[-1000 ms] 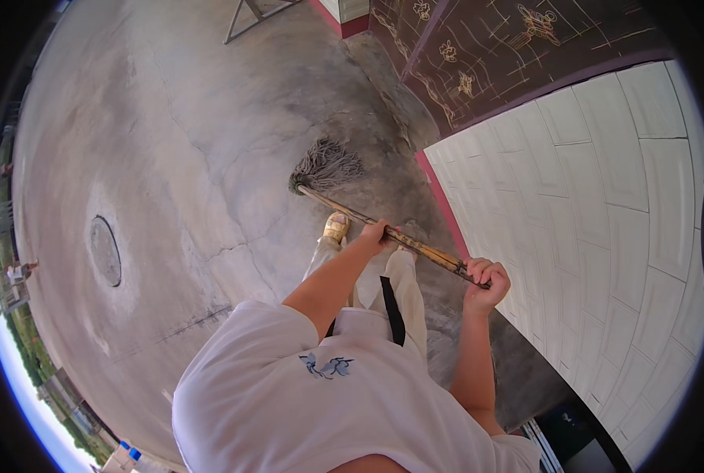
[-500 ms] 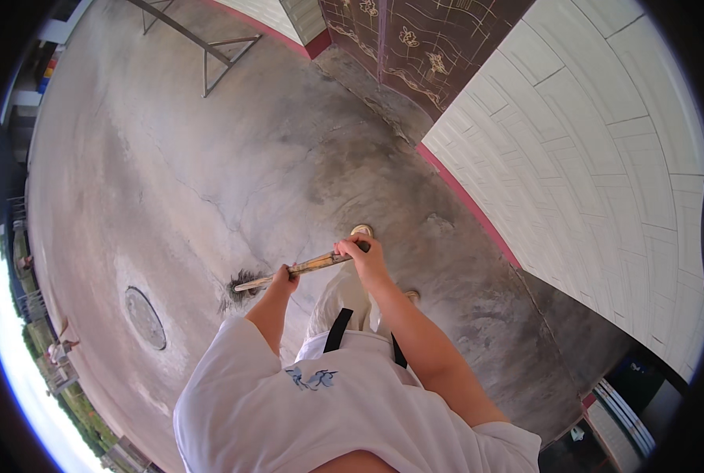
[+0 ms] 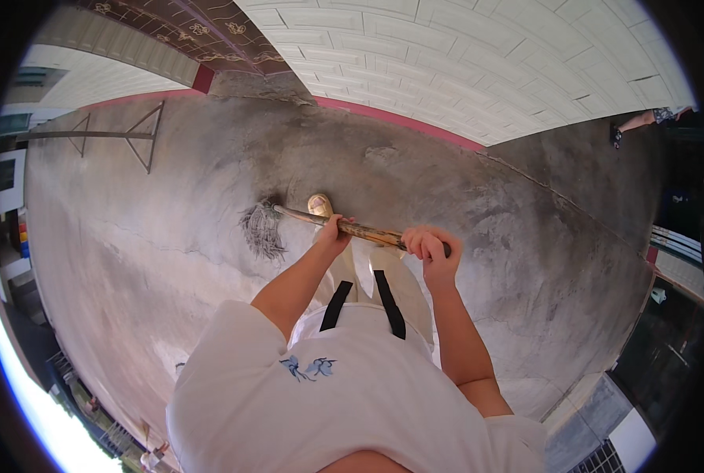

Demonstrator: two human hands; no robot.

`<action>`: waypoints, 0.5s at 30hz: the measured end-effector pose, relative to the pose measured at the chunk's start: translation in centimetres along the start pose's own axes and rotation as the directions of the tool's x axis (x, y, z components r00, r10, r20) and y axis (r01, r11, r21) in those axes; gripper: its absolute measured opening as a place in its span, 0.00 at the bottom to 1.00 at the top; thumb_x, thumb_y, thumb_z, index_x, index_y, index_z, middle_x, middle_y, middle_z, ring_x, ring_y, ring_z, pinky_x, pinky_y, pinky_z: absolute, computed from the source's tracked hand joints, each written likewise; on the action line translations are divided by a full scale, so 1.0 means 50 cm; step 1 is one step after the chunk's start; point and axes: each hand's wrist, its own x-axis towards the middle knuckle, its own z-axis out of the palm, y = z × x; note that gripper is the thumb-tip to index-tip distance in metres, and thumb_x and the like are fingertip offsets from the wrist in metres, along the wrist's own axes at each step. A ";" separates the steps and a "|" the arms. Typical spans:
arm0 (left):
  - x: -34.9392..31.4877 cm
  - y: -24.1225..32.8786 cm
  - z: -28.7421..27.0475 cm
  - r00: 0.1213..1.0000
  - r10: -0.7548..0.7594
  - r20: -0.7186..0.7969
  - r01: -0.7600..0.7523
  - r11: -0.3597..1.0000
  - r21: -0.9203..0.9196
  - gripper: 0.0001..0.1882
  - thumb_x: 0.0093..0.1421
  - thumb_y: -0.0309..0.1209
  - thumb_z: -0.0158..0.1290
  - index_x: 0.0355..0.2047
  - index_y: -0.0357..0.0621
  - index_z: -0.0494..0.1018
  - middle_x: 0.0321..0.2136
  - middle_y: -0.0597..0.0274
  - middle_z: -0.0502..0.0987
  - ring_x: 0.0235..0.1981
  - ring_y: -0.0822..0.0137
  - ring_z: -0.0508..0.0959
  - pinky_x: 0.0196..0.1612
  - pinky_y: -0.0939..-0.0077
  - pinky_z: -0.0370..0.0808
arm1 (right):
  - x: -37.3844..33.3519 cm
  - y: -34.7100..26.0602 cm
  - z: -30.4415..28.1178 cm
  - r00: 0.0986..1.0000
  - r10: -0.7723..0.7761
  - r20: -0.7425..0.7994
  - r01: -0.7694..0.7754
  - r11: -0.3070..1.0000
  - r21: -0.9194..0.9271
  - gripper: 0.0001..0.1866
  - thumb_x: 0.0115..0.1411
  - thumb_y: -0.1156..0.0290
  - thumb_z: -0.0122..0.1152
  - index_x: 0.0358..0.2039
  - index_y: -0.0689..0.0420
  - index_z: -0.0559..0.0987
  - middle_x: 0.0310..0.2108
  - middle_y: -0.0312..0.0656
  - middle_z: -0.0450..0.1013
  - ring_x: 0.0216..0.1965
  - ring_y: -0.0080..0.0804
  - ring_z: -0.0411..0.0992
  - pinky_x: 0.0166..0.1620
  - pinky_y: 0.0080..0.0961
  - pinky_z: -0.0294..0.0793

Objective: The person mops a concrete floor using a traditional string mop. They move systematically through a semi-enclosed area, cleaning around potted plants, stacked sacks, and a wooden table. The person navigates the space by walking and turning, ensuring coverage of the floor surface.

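Observation:
Both my hands hold the wooden handle (image 3: 374, 233) of a mop, which slants across in front of my legs. My left hand (image 3: 335, 234) wraps round its middle. Close to the dark top end, my right hand (image 3: 433, 251) grips it. The grey stringy mop head (image 3: 263, 230) lies spread on the concrete floor (image 3: 178, 213) to the left of my shoe (image 3: 319, 206). Part of the handle is hidden under my fingers.
A tiled wall (image 3: 415, 59) with a pink base strip runs along the far side, beside a patterned brown door (image 3: 210, 35). A metal frame (image 3: 141, 142) stands at far left. Another person's leg (image 3: 637, 122) shows at far right. A step (image 3: 592, 406) is at lower right.
My view has turned to the right. The mop head has swung farther from me and its strands now fan out. Both hands have shifted right with the handle.

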 end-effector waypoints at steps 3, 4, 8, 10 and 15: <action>-0.076 -0.160 0.127 0.983 -0.156 0.098 0.130 0.963 0.237 0.07 0.56 0.30 0.48 0.25 0.40 0.64 0.25 0.56 0.71 0.32 0.60 0.74 0.40 0.68 0.75 | -0.091 -0.134 -0.114 0.982 -0.174 -0.079 0.165 0.981 -0.105 0.14 0.50 0.80 0.41 0.09 0.60 0.58 0.11 0.40 0.59 0.16 0.29 0.58 0.27 0.31 0.64; -0.089 -0.207 0.148 0.965 -0.217 0.149 0.160 0.932 0.324 0.08 0.56 0.30 0.49 0.25 0.40 0.64 0.26 0.57 0.71 0.32 0.60 0.74 0.39 0.67 0.74 | -0.122 -0.172 -0.137 0.969 -0.237 -0.068 0.227 0.965 -0.133 0.14 0.50 0.81 0.41 0.09 0.60 0.58 0.11 0.40 0.59 0.16 0.30 0.57 0.27 0.31 0.64; -0.126 -0.390 0.240 0.913 -0.352 0.206 0.262 0.893 0.366 0.09 0.57 0.30 0.48 0.31 0.37 0.62 0.25 0.57 0.69 0.31 0.59 0.75 0.38 0.67 0.75 | -0.242 -0.272 -0.178 0.867 -0.474 -0.156 0.419 0.861 -0.289 0.12 0.47 0.83 0.39 0.10 0.60 0.57 0.10 0.42 0.59 0.14 0.29 0.56 0.25 0.32 0.65; -0.167 -0.461 0.293 0.860 -0.464 0.213 0.352 0.841 0.411 0.10 0.57 0.29 0.47 0.33 0.35 0.61 0.27 0.56 0.69 0.31 0.59 0.75 0.37 0.67 0.77 | -0.287 -0.303 -0.180 0.810 -0.545 -0.217 0.429 0.803 -0.414 0.11 0.47 0.84 0.38 0.10 0.60 0.57 0.09 0.42 0.59 0.14 0.29 0.56 0.26 0.33 0.65; -0.216 -0.590 0.360 0.774 -0.594 0.219 0.409 0.733 0.543 0.06 0.55 0.26 0.47 0.29 0.36 0.62 0.24 0.56 0.70 0.28 0.61 0.76 0.33 0.66 0.79 | -0.331 -0.342 -0.139 0.715 -0.643 -0.273 0.370 0.680 -0.634 0.10 0.44 0.85 0.38 0.10 0.60 0.58 0.09 0.41 0.58 0.14 0.30 0.56 0.26 0.33 0.66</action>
